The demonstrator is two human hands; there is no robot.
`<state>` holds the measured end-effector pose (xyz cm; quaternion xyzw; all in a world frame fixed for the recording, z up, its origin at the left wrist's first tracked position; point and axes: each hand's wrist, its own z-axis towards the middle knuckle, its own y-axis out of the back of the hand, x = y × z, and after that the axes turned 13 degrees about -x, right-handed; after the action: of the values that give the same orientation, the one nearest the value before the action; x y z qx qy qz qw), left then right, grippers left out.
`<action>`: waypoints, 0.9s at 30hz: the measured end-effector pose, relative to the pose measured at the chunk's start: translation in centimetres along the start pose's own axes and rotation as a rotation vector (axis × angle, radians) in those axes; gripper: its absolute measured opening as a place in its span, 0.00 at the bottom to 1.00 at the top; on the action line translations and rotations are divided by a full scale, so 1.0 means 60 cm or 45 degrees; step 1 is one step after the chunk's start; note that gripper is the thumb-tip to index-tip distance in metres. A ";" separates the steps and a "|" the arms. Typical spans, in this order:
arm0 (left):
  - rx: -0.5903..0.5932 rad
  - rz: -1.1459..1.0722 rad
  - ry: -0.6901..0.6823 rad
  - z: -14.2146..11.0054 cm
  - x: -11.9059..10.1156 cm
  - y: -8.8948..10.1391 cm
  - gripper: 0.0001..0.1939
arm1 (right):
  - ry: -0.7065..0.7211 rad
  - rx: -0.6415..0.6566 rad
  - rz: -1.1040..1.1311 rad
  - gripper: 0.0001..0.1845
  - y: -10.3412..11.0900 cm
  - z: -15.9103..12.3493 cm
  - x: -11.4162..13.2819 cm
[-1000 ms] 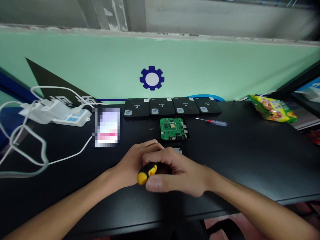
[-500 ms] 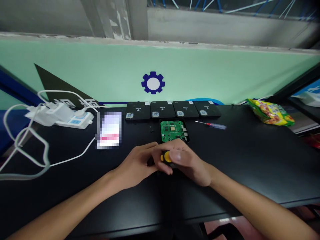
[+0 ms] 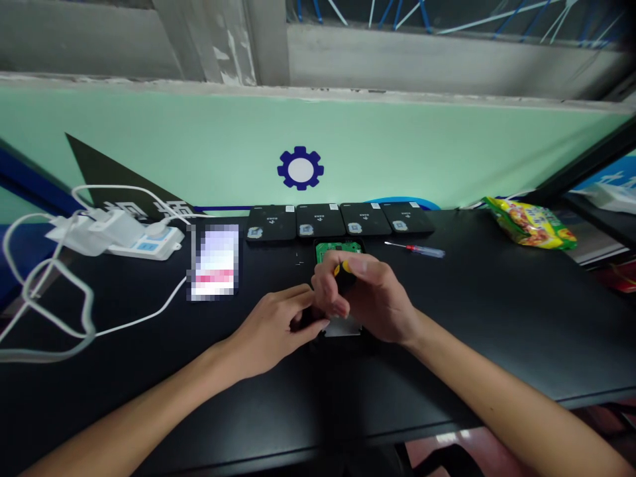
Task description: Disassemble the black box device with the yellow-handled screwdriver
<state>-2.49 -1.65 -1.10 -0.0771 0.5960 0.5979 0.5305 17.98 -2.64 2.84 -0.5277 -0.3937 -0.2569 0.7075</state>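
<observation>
My right hand (image 3: 380, 295) is wrapped round a black-and-yellow screwdriver handle (image 3: 344, 271); the shaft and tip are hidden by the fingers. Below it lies a black case part with a silver metal plate (image 3: 342, 326), partly covered. My left hand (image 3: 271, 324) grips the left side of that case part, thumb at the plate's edge, fingertips partly hidden. Just behind the right hand, an opened black box with a green circuit board (image 3: 340, 247) is half covered. A few tiny screws (image 3: 299, 263) rest to its left.
Several closed black boxes (image 3: 271, 224) line the back of the black table (image 3: 472, 318). A clear-handled red screwdriver (image 3: 427, 252) lies at right, with a yellow-green snack bag (image 3: 534, 225) farther off. To the left are a phone (image 3: 216, 262), a power strip (image 3: 149, 244) and looped white cables (image 3: 87, 298).
My right hand has moved away from me and right with the screwdriver, now held more upright. It now overlaps the circuit board, and the silver plate shows more. My left hand stays about in place.
</observation>
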 end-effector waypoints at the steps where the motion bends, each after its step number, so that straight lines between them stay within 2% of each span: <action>1: 0.004 0.002 -0.007 0.000 0.000 0.001 0.04 | -0.005 0.002 0.002 0.20 0.001 -0.001 -0.001; 10: -0.001 -0.038 -0.038 -0.001 0.000 0.001 0.03 | -0.022 0.027 0.028 0.11 0.011 -0.009 -0.018; 21: 0.021 -0.082 0.001 0.002 -0.006 0.004 0.06 | -0.048 0.019 0.030 0.13 0.010 -0.007 -0.017; 27: -0.009 -0.021 -0.048 0.001 -0.007 0.004 0.06 | -0.060 -0.025 0.062 0.15 0.004 -0.003 -0.012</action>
<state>-2.48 -1.78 -0.62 -0.0728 0.5831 0.5969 0.5463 17.84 -2.77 2.10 -0.5499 -0.3949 -0.2311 0.6988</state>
